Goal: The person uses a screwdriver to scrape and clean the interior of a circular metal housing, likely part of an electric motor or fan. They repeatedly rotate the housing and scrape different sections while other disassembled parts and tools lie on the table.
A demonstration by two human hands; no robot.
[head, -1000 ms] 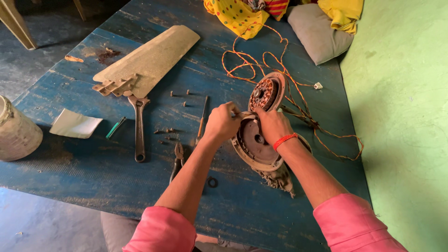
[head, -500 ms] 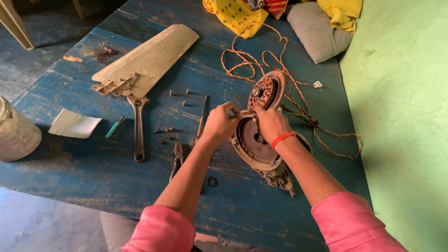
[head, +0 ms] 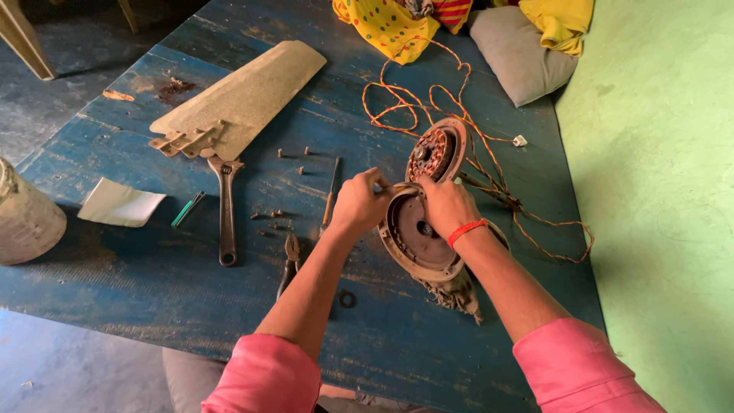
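Two hands at work on a blue table (head: pixel 115 306), fan motor well into being opened up. Far left: pale jar (head: pixel 27 222) at the edge, white card (head: pixel 118 204), small green-handled tool (head: pixel 188 208) beside it. Next along: detached fan blade (head: pixel 245 95) lying flat, adjustable wrench (head: pixel 226 210) just below its bracket end. Loose screws (head: pixel 294 153) scattered between wrench and screwdriver (head: pixel 331 191), pliers (head: pixel 289 260) lower down, a dark ring (head: pixel 347 299) near the front edge. So, blade off, fasteners out, tools laid aside; judged from that, dismantling largely done on the outside, casing halves not yet fully parted.

Centre now: left hand (head: pixel 358 203) raised over the table, forearm coming up from a pink sleeve, wrist bent inward, fingertips pressed together on something small at the rim of the round motor cover (head: pixel 417 237); exactly what sits in the pinch, too small to tell. Right hand (head: pixel 447 206), red thread at the wrist, laid over the cover's upper rim, fingers curled and gripping it, tilting it up off the table. Just behind, touching the cover: motor core (head: pixel 436 153) with copper windings, propped on edge. Orange wire (head: pixel 428 103) looping away toward the right, ending in a small white connector (head: pixel 520 141). Far right top: yellow cloth (head: pixel 382 23), grey cushion (head: pixel 520 57), green wall (head: pixel 657 191).
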